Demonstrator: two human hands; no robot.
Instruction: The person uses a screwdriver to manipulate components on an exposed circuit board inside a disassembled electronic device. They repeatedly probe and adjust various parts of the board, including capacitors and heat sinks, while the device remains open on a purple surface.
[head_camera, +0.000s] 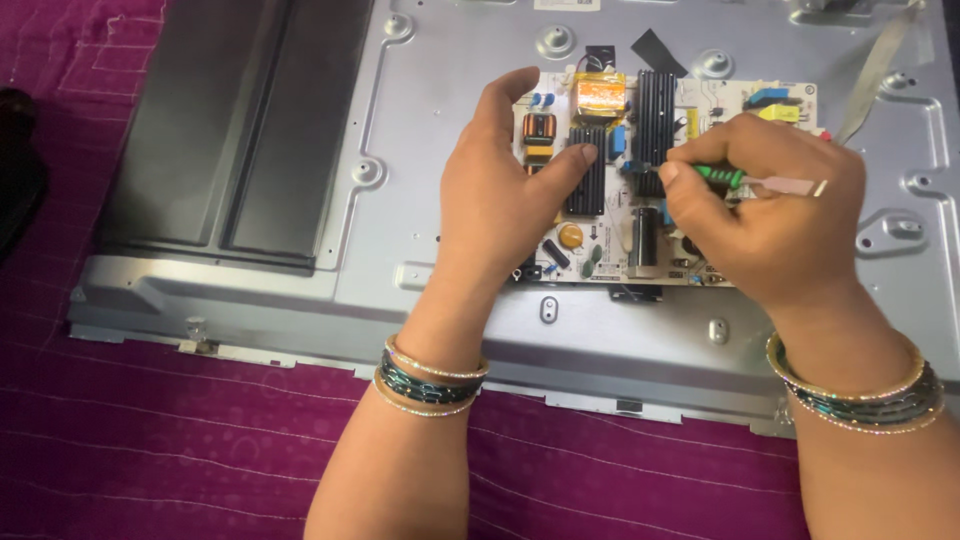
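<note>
White circuit board (680, 180) with black finned heat sinks sits on the grey metal back panel (450, 100), right under both grips. My right hand (770, 220) is clamped on a green-handled screwdriver (735, 178), tip among the components. Left hand (500, 200) presses the left heat sink, fingers apart, holding nothing. I judge a fastener's being worked; next wants a steady turn. Purple cloth (150, 440) lies beyond.

You have two labels ahead. A small white rectangular label (567, 4) sits at the panel's top edge, well beyond your left fingertips. A yellow rectangular sticker (692, 123) stands on the board, just past your right fingertips.
</note>
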